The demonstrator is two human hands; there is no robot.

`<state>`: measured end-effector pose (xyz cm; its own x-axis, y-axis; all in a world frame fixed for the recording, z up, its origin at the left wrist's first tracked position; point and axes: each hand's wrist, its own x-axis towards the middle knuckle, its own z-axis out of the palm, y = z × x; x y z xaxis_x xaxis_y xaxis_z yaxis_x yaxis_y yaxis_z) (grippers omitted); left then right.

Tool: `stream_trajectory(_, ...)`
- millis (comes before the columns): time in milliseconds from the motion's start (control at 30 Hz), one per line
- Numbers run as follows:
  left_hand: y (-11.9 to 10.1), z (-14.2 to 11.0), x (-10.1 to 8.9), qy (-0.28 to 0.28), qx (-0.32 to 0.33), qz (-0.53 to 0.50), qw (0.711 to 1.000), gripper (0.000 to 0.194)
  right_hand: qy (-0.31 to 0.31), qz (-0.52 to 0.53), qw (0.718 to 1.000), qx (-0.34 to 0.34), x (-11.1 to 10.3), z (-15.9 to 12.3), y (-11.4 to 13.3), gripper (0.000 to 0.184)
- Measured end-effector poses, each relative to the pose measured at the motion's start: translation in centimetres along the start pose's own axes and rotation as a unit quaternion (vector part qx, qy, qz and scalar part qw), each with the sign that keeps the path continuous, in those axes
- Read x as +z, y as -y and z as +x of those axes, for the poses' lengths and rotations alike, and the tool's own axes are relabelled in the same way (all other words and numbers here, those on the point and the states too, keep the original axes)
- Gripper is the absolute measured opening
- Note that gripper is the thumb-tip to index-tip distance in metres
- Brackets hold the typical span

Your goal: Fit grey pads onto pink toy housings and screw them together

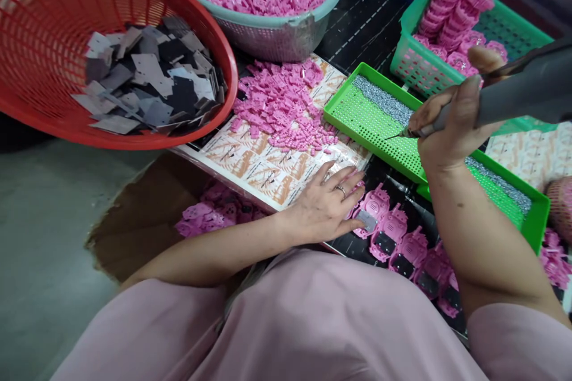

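My right hand (460, 113) is wrapped round a grey electric screwdriver (527, 92), whose thin bit points left over a green perforated tray (339, 108) with small silver screws (384, 98) along its far side. My left hand (328, 199) lies palm down with fingers stretched out, over the near end of a row of pink plastic housings (393, 223). One housing beside its thumb carries a grey plate (367, 220); others in the row hold dark plates. What lies under my left palm is hidden.
A red basket (223, 113) of grey and black plates stands left. Behind are a pale blue basket (286, 27) of pink parts and a teal basket (404, 53) of stacked pink pieces. Loose pink parts (281, 101) lie on the patterned board (259, 169). A carton (129, 220) sits below the edge.
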<state>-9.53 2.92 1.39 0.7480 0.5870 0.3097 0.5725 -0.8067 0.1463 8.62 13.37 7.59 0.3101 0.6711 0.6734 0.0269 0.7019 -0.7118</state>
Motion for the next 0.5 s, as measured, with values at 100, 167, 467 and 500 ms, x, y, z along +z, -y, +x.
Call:
stream_trajectory(100,-0.4,0.4,0.3,-0.010,0.016,-0.014,1.000,0.052,0.007,-0.026,1.000,0.014,-0.2,0.1,-0.1,0.029)
stream_trajectory(167,-0.6,0.6,0.5,-0.018,0.023,-0.020,0.999,0.052,0.017,-0.054,0.998,0.029,-0.3,0.2,-0.1,0.032)
stream_trajectory(467,-1.8,2.1,0.9,0.004,0.064,-0.042,0.997,0.054,0.014,-0.025,1.000,0.010,0.1,-0.1,-0.8,0.032)
stream_trajectory(500,-1.9,2.2,1.1,0.011,0.066,-0.044,0.997,0.055,0.012,-0.016,1.000,0.004,0.2,0.0,-0.6,0.032)
